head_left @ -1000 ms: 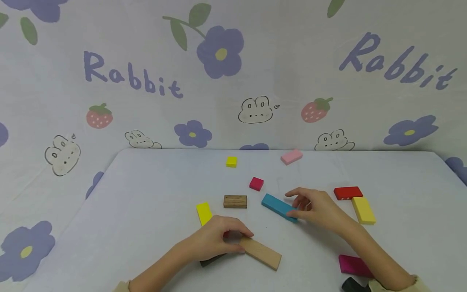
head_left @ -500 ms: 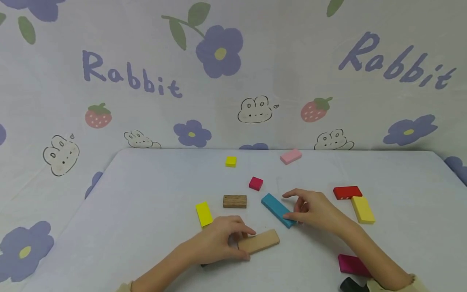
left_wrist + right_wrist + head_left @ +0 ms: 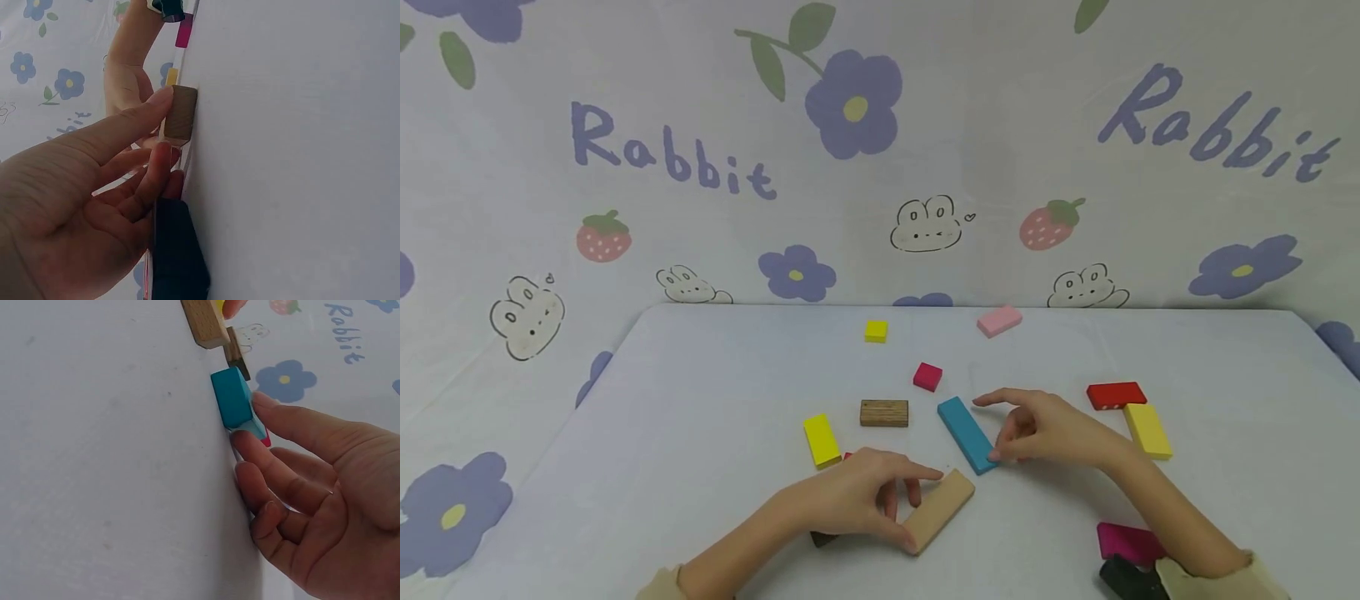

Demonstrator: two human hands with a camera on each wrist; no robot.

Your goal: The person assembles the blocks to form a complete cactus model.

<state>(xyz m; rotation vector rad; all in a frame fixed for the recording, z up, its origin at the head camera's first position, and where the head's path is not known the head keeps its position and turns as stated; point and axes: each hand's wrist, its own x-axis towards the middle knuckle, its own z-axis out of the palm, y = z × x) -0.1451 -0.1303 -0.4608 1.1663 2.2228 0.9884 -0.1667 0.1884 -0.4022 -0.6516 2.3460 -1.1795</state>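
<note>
Wooden block (image 3: 945, 512) has just swung round to slant away rightward, while the blue block (image 3: 962, 429) has turned steeper; their nearest ends lie just apart on the surface (image 3: 715, 392), suggesting adjustment of angles rather than lifting. Left hand (image 3: 859, 498) has its grip spread wide, thumb touching the wooden block; right hand (image 3: 1047, 429) matches, thumb against the blue block, neither visibly clasping

Can't see most of the dark block (image 3: 823, 539), the left hand (image 3: 865, 493) covers it, and only a red sliver (image 3: 847, 456) peeks out beyond. No clue what the black thing (image 3: 1131, 577) is, bottom edge chops it. Right wrist view crops the wooden block (image 3: 205, 322) up top.
</note>
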